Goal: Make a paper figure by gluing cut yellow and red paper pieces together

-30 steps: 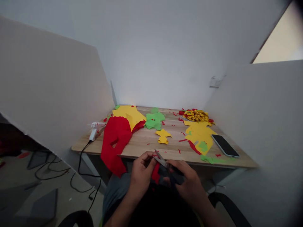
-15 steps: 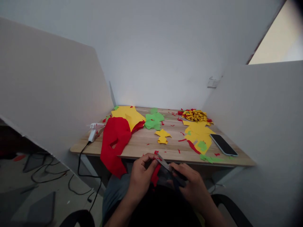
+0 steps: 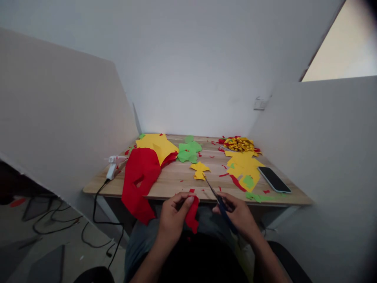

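Observation:
Between thumb and fingers, my left hand (image 3: 174, 216) pinches a small red felt-like piece (image 3: 192, 215) that hangs down over my lap, just off the table's front edge. My right hand (image 3: 238, 214) is closed around the dark handles of a pair of scissors (image 3: 223, 208). Their blades point up and to the left, apart from the red piece, toward a small yellow cut-out (image 3: 200, 171) on the table. A large red sheet (image 3: 141, 169) with a hole in it drapes over the front edge, left of my left hand.
On the wooden table (image 3: 169, 188) lie a yellow sheet (image 3: 166, 145), green pieces (image 3: 189, 151), yellow scraps (image 3: 243, 165), a pile of yellow and red cut-outs (image 3: 240, 144) and a phone (image 3: 274, 179). A corded white glue gun (image 3: 113, 167) rests at the left edge. Partitions stand on both sides.
The scissors have moved right, away from the red piece, and their blades now point over the table. My left hand still pinches the red piece, which shows more fully. The view has shifted slightly.

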Action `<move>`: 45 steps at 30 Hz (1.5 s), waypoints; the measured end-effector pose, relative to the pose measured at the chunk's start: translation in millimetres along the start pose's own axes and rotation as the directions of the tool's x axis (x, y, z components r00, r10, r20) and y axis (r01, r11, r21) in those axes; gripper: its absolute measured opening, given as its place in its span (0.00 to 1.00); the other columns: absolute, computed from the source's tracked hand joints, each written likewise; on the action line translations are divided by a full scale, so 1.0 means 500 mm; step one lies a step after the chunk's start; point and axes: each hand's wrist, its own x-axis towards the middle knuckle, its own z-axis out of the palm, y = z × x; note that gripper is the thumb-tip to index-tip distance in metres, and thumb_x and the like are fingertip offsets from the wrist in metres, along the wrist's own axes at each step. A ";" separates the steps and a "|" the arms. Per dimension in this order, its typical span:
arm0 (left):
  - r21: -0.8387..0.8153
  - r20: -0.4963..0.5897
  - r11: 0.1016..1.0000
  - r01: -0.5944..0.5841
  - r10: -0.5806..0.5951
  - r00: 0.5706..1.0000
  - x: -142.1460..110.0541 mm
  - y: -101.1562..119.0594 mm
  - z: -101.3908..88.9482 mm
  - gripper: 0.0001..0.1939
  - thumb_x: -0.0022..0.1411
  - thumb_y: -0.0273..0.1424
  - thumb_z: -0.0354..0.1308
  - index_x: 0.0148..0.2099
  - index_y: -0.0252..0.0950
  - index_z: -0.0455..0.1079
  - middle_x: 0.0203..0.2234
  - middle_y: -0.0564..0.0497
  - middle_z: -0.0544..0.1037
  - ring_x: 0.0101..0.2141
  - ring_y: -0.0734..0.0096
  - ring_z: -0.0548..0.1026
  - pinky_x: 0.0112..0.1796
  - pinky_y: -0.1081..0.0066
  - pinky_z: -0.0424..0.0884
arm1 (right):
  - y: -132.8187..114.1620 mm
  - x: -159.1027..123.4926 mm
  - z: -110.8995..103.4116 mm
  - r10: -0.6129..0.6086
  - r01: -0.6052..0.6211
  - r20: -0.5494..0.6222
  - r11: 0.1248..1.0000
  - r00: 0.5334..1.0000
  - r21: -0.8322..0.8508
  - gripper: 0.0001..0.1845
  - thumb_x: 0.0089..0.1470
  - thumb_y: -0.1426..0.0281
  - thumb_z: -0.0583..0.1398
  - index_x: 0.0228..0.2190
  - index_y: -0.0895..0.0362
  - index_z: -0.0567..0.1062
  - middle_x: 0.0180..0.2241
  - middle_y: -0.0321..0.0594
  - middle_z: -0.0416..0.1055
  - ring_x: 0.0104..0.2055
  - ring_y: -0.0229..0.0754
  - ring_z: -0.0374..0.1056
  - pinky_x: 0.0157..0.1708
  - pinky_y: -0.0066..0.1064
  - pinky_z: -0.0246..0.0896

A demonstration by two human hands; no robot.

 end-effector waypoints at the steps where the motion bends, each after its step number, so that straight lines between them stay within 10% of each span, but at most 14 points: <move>1: -0.019 -0.006 1.000 0.012 -0.012 1.000 0.001 0.000 0.000 0.13 0.55 0.39 0.64 0.34 0.34 0.79 0.29 0.47 0.82 0.33 0.66 0.77 0.36 0.72 0.71 | 0.015 0.021 -0.007 0.021 -0.021 0.011 0.999 1.000 -0.041 0.25 0.49 0.60 0.65 0.47 0.59 0.76 0.33 0.41 0.79 0.36 0.48 0.76 0.35 0.34 0.70; 7: -0.253 -0.001 0.953 0.167 -0.172 0.985 0.013 -0.013 -0.002 0.21 0.47 0.43 0.70 0.39 0.33 0.78 0.29 0.46 0.83 0.31 0.67 0.79 0.35 0.72 0.74 | 0.072 0.149 -0.051 0.146 -0.230 -0.181 0.717 0.973 -0.658 0.26 0.57 0.68 0.58 0.57 0.60 0.66 0.46 0.50 0.77 0.47 0.49 0.74 0.44 0.33 0.65; 20: -0.375 0.003 0.902 0.215 -0.231 0.973 0.029 -0.026 -0.011 0.28 0.47 0.42 0.70 0.45 0.35 0.63 0.21 0.50 0.81 0.23 0.66 0.79 0.28 0.73 0.72 | 0.011 0.167 -0.043 0.057 -0.148 -0.141 0.576 0.988 -0.804 0.17 0.62 0.69 0.54 0.47 0.62 0.77 0.49 0.59 0.72 0.53 0.57 0.66 0.53 0.45 0.58; 25: -0.368 -0.064 0.919 0.139 -0.175 0.983 0.029 -0.036 -0.012 0.27 0.49 0.42 0.69 0.45 0.36 0.62 0.18 0.55 0.78 0.19 0.71 0.75 0.25 0.76 0.69 | -0.115 0.030 0.010 -0.336 0.380 0.177 0.814 0.925 -0.440 0.30 0.54 0.55 0.64 0.55 0.52 0.68 0.54 0.47 0.68 0.57 0.52 0.64 0.57 0.43 0.60; 29: -0.293 -0.077 0.952 0.088 -0.115 0.990 0.021 -0.034 -0.011 0.24 0.52 0.41 0.66 0.47 0.35 0.65 0.19 0.54 0.78 0.19 0.72 0.75 0.24 0.76 0.69 | -0.157 -0.045 0.096 -0.421 0.434 0.131 0.790 0.898 -0.433 0.49 0.41 0.59 0.72 0.62 0.51 0.60 0.57 0.53 0.63 0.58 0.61 0.61 0.55 0.51 0.62; 34: -0.148 -0.130 0.989 0.009 -0.028 0.991 0.008 -0.017 -0.021 0.21 0.55 0.40 0.64 0.48 0.33 0.71 0.28 0.49 0.82 0.27 0.71 0.78 0.31 0.75 0.72 | -0.139 -0.026 0.152 -0.513 0.460 -0.070 0.814 0.855 -0.353 0.18 0.53 0.77 0.58 0.47 0.58 0.71 0.41 0.48 0.74 0.44 0.50 0.71 0.45 0.42 0.68; 45: -0.173 0.008 0.985 -0.010 0.012 1.000 0.000 -0.023 0.003 0.32 0.52 0.36 0.67 0.57 0.37 0.63 0.48 0.42 0.78 0.46 0.61 0.77 0.46 0.69 0.72 | -0.119 -0.028 0.149 -0.002 0.081 -0.217 0.931 0.976 0.356 0.12 0.54 0.63 0.62 0.38 0.56 0.71 0.35 0.43 0.79 0.37 0.45 0.76 0.38 0.32 0.70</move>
